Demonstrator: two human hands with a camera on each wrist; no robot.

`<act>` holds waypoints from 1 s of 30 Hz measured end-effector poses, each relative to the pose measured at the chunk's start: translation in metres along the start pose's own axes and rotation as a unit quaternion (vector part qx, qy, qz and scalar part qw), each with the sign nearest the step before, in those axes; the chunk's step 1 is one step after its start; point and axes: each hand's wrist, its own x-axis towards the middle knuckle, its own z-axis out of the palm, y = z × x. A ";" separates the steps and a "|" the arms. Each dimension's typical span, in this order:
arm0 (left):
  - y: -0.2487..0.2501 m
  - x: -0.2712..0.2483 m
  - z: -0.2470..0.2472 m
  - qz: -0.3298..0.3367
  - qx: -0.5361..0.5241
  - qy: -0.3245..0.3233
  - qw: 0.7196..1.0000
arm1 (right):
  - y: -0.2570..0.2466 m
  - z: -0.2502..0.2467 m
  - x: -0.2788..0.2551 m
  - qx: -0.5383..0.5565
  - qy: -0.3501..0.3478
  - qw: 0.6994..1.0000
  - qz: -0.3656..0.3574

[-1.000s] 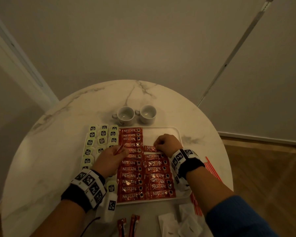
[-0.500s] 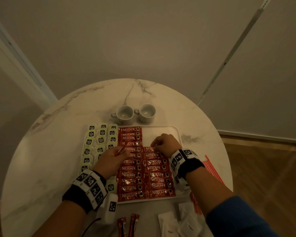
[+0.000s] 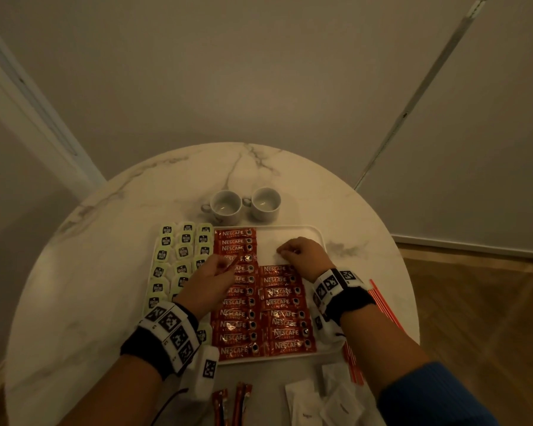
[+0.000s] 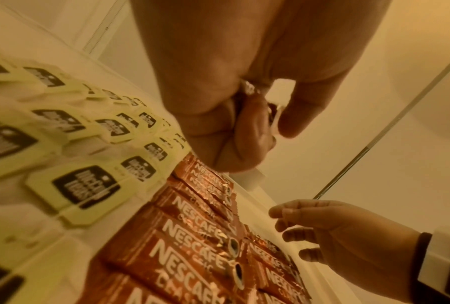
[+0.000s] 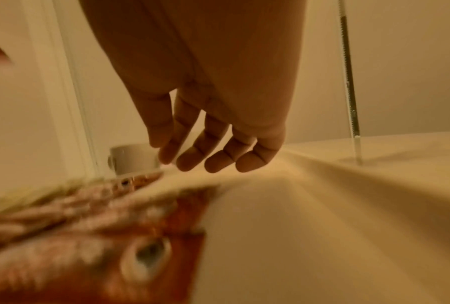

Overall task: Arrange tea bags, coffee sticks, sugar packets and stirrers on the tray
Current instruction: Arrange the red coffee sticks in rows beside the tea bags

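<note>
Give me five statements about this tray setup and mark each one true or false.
1. The left hand holds a coffee stick in its grip. True.
2. The right hand grips a sugar packet. False: its fingers hang relaxed and hold nothing.
3. Two white cups stand on the table beyond the tray. True.
4. The tea bags lie right of the coffee columns. False: they lie left.
5. The tray's far right part is filled. False: it is bare.
</note>
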 end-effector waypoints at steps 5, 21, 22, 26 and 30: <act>0.016 -0.004 0.010 -0.012 -0.106 -0.072 0.992 | -0.035 -0.018 -0.028 0.209 -0.079 0.973 -0.066; 0.036 -0.007 0.022 0.101 -0.101 0.060 0.988 | -0.059 -0.012 -0.039 0.400 -0.009 0.916 0.028; 0.035 -0.005 0.024 0.086 -0.133 0.071 0.985 | -0.061 -0.011 -0.039 0.407 -0.020 0.912 0.041; 0.038 -0.005 0.034 0.042 -0.210 0.073 0.974 | -0.067 -0.005 -0.040 0.364 -0.057 0.930 0.006; 0.038 -0.009 0.037 0.019 -0.200 0.052 0.978 | -0.065 -0.003 -0.036 0.373 -0.039 0.926 0.044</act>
